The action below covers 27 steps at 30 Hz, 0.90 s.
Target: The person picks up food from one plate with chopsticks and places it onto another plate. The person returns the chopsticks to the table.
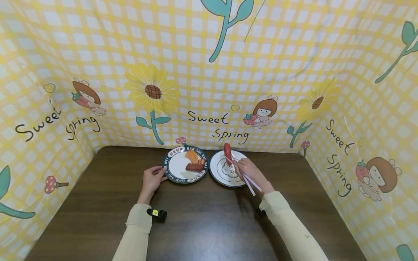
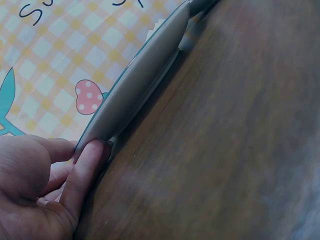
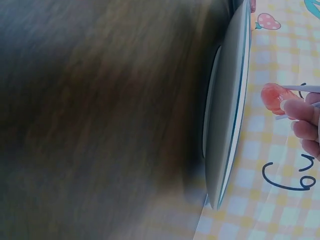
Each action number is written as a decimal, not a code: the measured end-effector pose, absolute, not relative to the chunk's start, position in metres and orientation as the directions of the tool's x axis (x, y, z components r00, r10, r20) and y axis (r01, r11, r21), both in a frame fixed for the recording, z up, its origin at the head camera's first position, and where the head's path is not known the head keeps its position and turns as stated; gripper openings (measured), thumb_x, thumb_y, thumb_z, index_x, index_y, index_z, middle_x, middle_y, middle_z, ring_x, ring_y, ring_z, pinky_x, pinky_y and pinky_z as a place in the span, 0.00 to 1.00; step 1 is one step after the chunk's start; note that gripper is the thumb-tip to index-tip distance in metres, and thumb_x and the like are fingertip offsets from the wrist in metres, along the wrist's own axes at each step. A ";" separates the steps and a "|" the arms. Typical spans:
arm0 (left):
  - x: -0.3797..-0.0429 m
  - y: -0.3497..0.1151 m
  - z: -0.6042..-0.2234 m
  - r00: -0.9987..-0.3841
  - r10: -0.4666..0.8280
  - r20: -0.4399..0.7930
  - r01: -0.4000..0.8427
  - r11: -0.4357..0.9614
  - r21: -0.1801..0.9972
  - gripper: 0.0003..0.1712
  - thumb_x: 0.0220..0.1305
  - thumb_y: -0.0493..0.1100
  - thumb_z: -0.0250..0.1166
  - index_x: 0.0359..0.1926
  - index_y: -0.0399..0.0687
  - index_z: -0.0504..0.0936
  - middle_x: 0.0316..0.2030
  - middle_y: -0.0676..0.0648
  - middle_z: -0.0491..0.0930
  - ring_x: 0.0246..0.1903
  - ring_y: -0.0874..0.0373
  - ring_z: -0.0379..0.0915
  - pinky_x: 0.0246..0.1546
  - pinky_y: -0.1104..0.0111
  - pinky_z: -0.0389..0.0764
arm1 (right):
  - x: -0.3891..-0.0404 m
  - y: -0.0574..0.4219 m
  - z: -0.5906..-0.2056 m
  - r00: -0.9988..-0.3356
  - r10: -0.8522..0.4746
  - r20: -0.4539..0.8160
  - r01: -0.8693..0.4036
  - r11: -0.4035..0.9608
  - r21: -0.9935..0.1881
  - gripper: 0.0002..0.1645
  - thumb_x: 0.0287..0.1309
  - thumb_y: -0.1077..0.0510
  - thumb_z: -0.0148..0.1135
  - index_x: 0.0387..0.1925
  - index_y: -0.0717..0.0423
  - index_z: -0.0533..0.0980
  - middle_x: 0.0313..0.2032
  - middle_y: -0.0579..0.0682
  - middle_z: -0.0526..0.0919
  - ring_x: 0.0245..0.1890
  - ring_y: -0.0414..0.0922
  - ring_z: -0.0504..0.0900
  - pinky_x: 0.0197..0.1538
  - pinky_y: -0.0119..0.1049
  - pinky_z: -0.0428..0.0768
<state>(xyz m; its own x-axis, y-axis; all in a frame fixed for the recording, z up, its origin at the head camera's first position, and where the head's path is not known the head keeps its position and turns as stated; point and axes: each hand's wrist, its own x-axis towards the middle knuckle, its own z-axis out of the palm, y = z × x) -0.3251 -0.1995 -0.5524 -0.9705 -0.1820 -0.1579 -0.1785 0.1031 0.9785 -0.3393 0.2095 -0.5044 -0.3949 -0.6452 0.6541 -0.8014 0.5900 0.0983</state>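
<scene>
At the rim of the green-edged plate [image 1: 176, 165], my left hand [image 1: 152, 180] pinches the edge, as the left wrist view shows with fingers on both sides of the rim [image 2: 140, 82]. On that plate lie orange slices [image 1: 191, 156], a reddish-brown block [image 1: 194, 167] and a pale slice [image 1: 187, 175]. My right hand [image 1: 249, 170] holds a pair of light chopsticks [image 1: 249, 185]. Between their tips is a red sausage-shaped piece [image 1: 227, 152], raised above the second white plate [image 1: 216, 168]. The right wrist view shows this red piece [image 3: 273, 97] higher than the plate's rim.
Both plates stand side by side at the back of the dark wooden table [image 1: 209, 221]. Right behind them rises a yellow checked cloth [image 1: 202, 90] with printed flowers, which also encloses both sides. Black bands [image 1: 159, 215] sit at the wrists.
</scene>
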 end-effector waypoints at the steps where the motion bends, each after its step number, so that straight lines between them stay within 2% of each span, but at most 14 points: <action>1: -0.325 -0.200 -0.553 -0.970 -0.182 -0.159 -0.179 0.103 0.978 0.28 0.76 0.44 0.60 0.67 0.29 0.71 0.59 0.29 0.75 0.38 0.64 0.83 0.41 0.74 0.87 | -0.340 0.209 -0.504 -0.391 -0.646 0.655 -0.803 0.588 0.100 0.15 0.62 0.65 0.55 0.44 0.70 0.83 0.29 0.56 0.86 0.28 0.51 0.78 0.35 0.44 0.80; 17: -0.326 -0.201 -0.554 -0.972 -0.179 -0.150 -0.170 0.101 0.980 0.28 0.76 0.43 0.60 0.67 0.28 0.71 0.59 0.28 0.75 0.37 0.65 0.83 0.40 0.75 0.87 | -0.335 0.185 -0.492 -0.368 -0.622 0.691 -0.828 0.557 0.060 0.15 0.57 0.67 0.58 0.43 0.71 0.84 0.31 0.58 0.87 0.28 0.52 0.78 0.33 0.43 0.79; 27: -0.325 -0.201 -0.554 -0.974 -0.170 -0.152 -0.170 0.097 0.981 0.28 0.76 0.44 0.60 0.68 0.28 0.70 0.59 0.29 0.74 0.40 0.62 0.83 0.42 0.74 0.87 | -0.330 0.166 -0.488 -0.455 -0.595 0.662 -0.821 0.569 -0.053 0.14 0.61 0.67 0.57 0.44 0.71 0.84 0.32 0.58 0.87 0.31 0.53 0.80 0.38 0.45 0.82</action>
<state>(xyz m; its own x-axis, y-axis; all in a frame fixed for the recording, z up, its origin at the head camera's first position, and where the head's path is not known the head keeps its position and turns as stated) -0.3246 -0.2008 -0.5537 -0.9737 -0.1697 -0.1523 -0.1703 0.0973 0.9806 -0.3302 0.1661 -0.4884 -0.4553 -0.5954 0.6620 -0.8208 0.5688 -0.0529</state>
